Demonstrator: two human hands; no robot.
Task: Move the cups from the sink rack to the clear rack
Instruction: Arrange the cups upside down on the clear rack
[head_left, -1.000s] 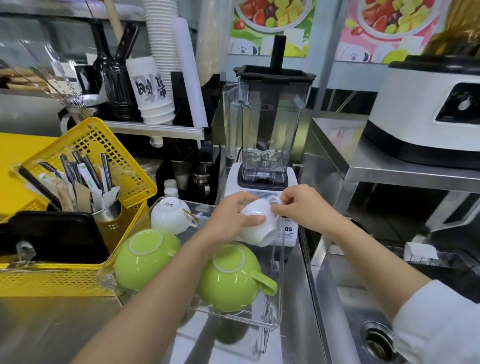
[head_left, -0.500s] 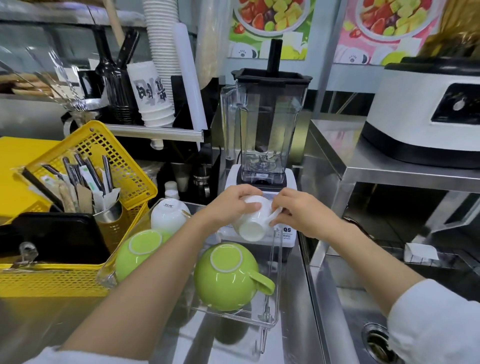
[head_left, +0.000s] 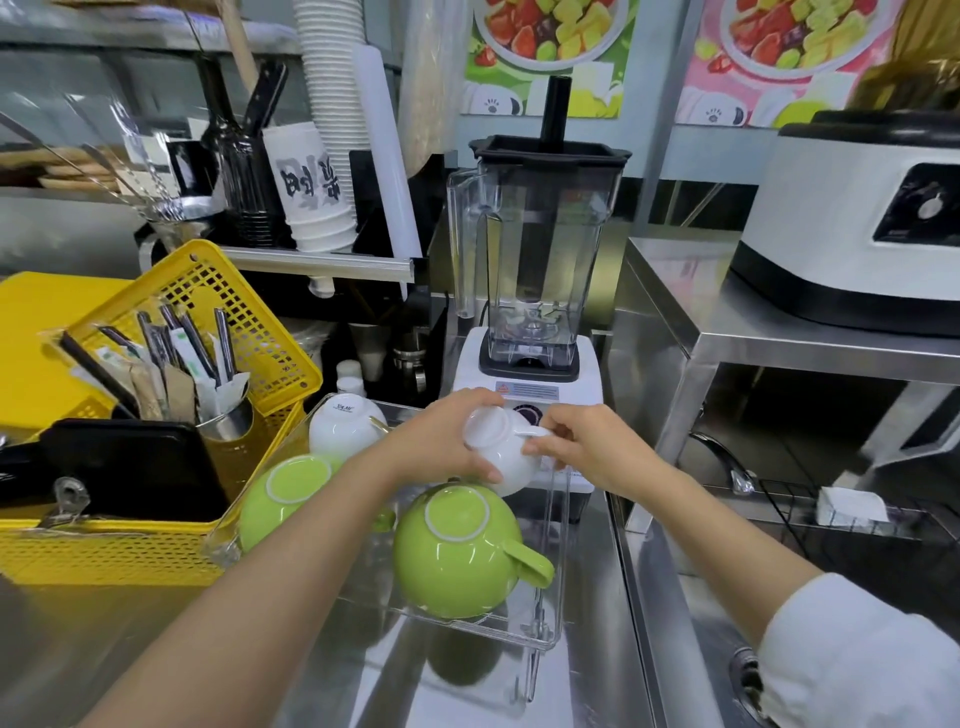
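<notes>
A small white cup (head_left: 501, 452) is held nearly upside down over the back right of the clear rack (head_left: 553, 561). My left hand (head_left: 441, 441) wraps its body and my right hand (head_left: 582, 447) pinches its handle. Inside the clear rack two green cups stand upside down, one at the front right (head_left: 457, 556) and one at the left (head_left: 283, 499), partly hidden by my left arm. Another white cup (head_left: 345, 423) sits upside down at the back left. The black wire sink rack (head_left: 831, 514) at the right holds only a white cloth.
A blender (head_left: 535, 270) stands just behind the clear rack. A yellow basket (head_left: 171, 540) with a cutlery holder (head_left: 223, 415) and a black tray is at the left. A steel sink with a drain (head_left: 748, 680) lies at the right, below a steel stand bearing a white machine (head_left: 857, 218).
Both hands have turned the white cup from bottom-down to bottom-up, and lowered it a little toward the rack's back right corner.
</notes>
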